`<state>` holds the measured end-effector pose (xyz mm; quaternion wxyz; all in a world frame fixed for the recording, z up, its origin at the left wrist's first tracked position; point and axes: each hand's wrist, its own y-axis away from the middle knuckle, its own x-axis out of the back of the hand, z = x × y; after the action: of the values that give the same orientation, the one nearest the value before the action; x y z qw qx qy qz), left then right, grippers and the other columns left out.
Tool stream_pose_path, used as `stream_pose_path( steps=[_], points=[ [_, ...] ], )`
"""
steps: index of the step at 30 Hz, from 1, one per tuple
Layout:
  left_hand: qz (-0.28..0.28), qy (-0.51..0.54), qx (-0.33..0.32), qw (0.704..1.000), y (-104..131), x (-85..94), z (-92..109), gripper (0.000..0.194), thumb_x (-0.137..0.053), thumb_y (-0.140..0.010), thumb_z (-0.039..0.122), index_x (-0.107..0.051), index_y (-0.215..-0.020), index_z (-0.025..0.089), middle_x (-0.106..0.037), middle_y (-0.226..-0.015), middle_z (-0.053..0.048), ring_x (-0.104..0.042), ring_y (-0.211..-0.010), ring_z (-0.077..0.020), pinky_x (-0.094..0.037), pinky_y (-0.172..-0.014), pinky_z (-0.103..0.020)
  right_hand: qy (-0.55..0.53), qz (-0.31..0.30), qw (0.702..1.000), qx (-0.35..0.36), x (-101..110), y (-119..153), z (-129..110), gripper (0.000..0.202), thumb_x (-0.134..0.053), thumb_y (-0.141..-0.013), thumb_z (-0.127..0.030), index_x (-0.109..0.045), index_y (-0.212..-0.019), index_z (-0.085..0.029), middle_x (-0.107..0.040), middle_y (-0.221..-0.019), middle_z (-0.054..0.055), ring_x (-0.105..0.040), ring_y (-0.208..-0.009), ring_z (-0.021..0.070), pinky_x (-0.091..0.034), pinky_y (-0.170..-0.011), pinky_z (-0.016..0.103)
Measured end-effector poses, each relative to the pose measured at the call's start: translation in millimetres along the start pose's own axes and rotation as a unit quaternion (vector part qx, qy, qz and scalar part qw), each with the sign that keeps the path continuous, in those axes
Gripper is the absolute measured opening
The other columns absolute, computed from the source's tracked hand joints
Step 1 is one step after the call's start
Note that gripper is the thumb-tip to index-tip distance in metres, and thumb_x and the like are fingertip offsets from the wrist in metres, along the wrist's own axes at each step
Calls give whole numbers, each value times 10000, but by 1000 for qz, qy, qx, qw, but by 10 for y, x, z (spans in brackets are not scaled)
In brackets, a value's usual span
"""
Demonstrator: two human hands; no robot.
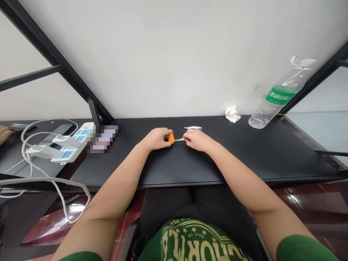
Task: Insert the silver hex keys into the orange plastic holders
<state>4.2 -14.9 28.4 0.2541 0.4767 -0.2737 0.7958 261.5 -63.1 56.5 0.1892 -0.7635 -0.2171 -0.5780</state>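
Over the middle of the black table (179,166), my left hand (159,139) pinches a small orange piece (171,137) between thumb and fingers. My right hand (198,140) is just to its right, its fingertips closed on a thin white stick (179,139). The stick's left end meets the lower edge of the orange piece. Right behind my right hand lies a small white item with dark marks (194,127), partly hidden by the hand. What my right fingers cover cannot be seen.
A large clear bottle with a green label (280,95) leans at the back right, near a crumpled white tissue (232,114). On the left are a white power strip (77,141), looping cables (40,170) and a blurred flat item (104,139). Another person's hand (5,134) shows at the far left.
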Motion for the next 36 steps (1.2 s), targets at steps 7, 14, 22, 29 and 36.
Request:
stream_pose_path(
  steps=[7, 14, 22, 29, 36],
  points=[
    [0, -7, -9, 1000, -3, 15, 76, 226, -690, -816, 436, -671, -912, 232, -655, -833, -16, -594, -742, -183, -415, -667, -295, -14, 19, 999, 34, 32, 19, 29, 190, -541, -963, -101, -712, -904, -157, -632, -918, 50, -549, -836, 153, -372, -728, 254],
    [8, 6, -11, 1000, -13, 23, 135, 211, -688, -823, 431, -654, -878, 230, -642, -819, -8, -576, -721, -168, -406, -665, -286, -48, 10, 998, 28, 36, 15, -44, 199, -549, -982, -123, -731, -912, -160, -640, -943, 57, -552, -826, 153, -392, -740, 269],
    [13, -4, -33, 999, -56, -10, 238, 172, -663, -826, 392, -636, -870, 227, -629, -790, -9, -570, -708, -172, -401, -658, -295, -165, 62, 984, -37, -88, -74, -93, 184, -550, -923, -95, -671, -1036, -173, -681, -990, 36, -615, -863, 151, -454, -792, 266],
    [-25, 2, 7, 1000, -31, -12, 95, 167, -661, -807, 363, -625, -913, 238, -626, -757, 11, -565, -671, -167, -385, -619, -284, 68, -47, 993, -82, -7, 1, 85, 157, -573, -957, -166, -725, -921, -179, -672, -1062, 101, -631, -910, 209, -425, -732, 297],
    [-34, 12, 5, 999, -28, -10, 115, 146, -646, -785, 322, -621, -906, 244, -593, -706, 24, -539, -643, -163, -373, -606, -284, 75, -51, 990, -108, -60, -29, -13, 151, -552, -945, -157, -701, -963, -174, -698, -1088, 121, -656, -917, 230, -428, -709, 308]
  ],
)
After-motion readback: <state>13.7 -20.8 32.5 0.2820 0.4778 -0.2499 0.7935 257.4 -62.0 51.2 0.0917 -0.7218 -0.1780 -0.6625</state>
